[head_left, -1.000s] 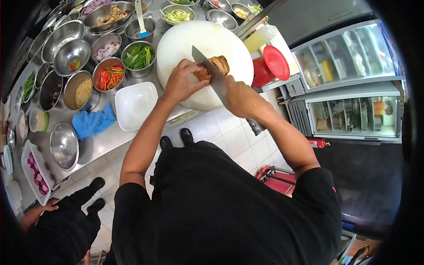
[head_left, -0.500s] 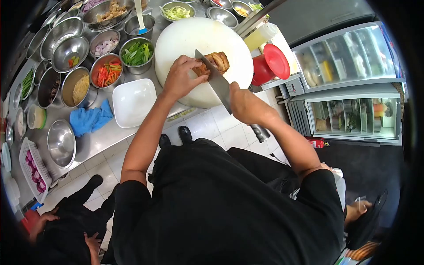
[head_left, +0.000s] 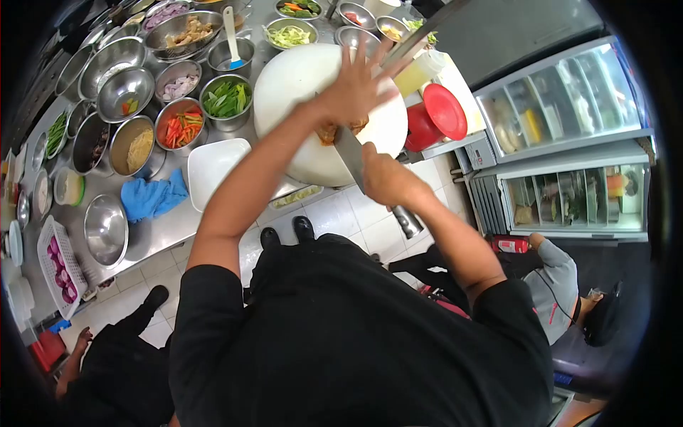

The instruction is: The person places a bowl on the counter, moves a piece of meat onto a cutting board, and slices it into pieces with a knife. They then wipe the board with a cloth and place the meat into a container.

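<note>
My left hand [head_left: 354, 89], slightly blurred, is spread open above the round white chopping board [head_left: 292, 75] and appears to hold nothing. My right hand [head_left: 390, 176] grips a cleaver [head_left: 348, 151], its broad blade reaching over the near side of the board. Browned cooked meat [head_left: 326, 134] lies against the blade, with some of it showing on the far side too. My left hand and wrist partly hide the meat and the blade's tip.
Metal bowls of cut red peppers [head_left: 183, 130], green leaves [head_left: 226, 99] and noodles [head_left: 133, 151] crowd the left. Nearby are a white square dish [head_left: 213, 167] and a blue cloth [head_left: 153, 194]. A red container [head_left: 442, 112] stands right. Other people are behind me on both sides.
My left hand has let go of the meat and swung up and right, fingers spread. The cleaver stays in my right hand at the meat. A person in grey has moved forward on the right.
</note>
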### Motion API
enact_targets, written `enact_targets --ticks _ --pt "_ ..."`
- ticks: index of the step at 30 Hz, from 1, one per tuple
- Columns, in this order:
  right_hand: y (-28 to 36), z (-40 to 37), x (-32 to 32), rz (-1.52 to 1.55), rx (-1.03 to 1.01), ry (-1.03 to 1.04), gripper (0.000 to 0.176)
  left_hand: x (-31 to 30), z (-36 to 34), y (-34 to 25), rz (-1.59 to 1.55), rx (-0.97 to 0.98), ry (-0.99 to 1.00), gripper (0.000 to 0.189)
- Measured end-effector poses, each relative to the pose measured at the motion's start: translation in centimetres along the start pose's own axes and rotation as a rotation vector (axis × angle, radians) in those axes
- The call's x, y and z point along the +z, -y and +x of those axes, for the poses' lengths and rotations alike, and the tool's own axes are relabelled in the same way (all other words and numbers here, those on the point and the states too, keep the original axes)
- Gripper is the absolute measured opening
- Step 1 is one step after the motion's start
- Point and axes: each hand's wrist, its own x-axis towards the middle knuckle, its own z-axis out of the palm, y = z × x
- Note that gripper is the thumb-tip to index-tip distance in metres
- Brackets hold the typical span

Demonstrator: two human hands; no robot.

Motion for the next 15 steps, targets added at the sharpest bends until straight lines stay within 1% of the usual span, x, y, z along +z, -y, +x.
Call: enact_targets --ticks 1,2,3,5,6,7,8,9,10,11,13,14,15 --pt "0.3 -0.2 0.1 0.036 0.050 0.006 0.019 0.8 -1.7 -0.8 -0.031 -0.228 0.604 0.065" --pt "0.5 -0.1 0.0 0.079 0.102 0.006 0.019 1.0 -2.1 -0.8 -0.097 -0.230 0.513 0.067" --pt "0.5 0.4 -0.6 0.087 0.095 -0.017 0.019 1.3 -1.7 -0.3 -0.158 -0.207 0.425 0.069" --pt "0.2 -0.1 -1.2 0.087 0.076 0.063 0.020 2.5 -2.0 -0.1 -0.180 -0.232 0.276 0.071" --pt "1.2 -0.3 -2.9 0.102 0.118 0.150 0.023 1.9 -1.9 -0.1 -0.209 -0.268 0.319 0.072" --pt "0.6 -0.1 -1.1 0.103 0.107 0.149 0.023 1.9 -2.1 -0.1 -0.199 -0.270 0.320 0.072" --pt "-0.6 0.2 2.1 0.002 0.047 -0.016 0.025 1.8 -2.1 0.0 -0.172 -0.266 0.319 0.072" --pt "0.0 0.4 2.9 -0.101 -0.016 -0.185 0.026 1.3 -1.8 0.2 -0.144 -0.261 0.311 0.072" --pt "-0.1 0.3 3.0 -0.063 0.028 -0.182 0.031 1.2 -1.7 -0.2 -0.148 -0.238 0.357 0.070" --pt "-0.6 0.5 2.1 -0.028 0.016 -0.108 0.031 1.3 -2.3 -1.0 -0.160 -0.229 0.378 0.070" --pt "0.9 0.2 -2.2 0.043 0.093 0.081 0.029 0.8 -1.9 0.3 -0.319 -0.388 0.235 0.073" --pt "1.6 -0.1 -3.5 0.042 0.142 0.154 0.029 0.2 -2.6 0.7 -0.392 -0.444 0.087 0.074" --pt "1.4 -0.1 -3.1 0.045 0.132 0.150 0.029 -0.7 -3.3 1.0 -0.433 -0.473 -0.059 0.070"
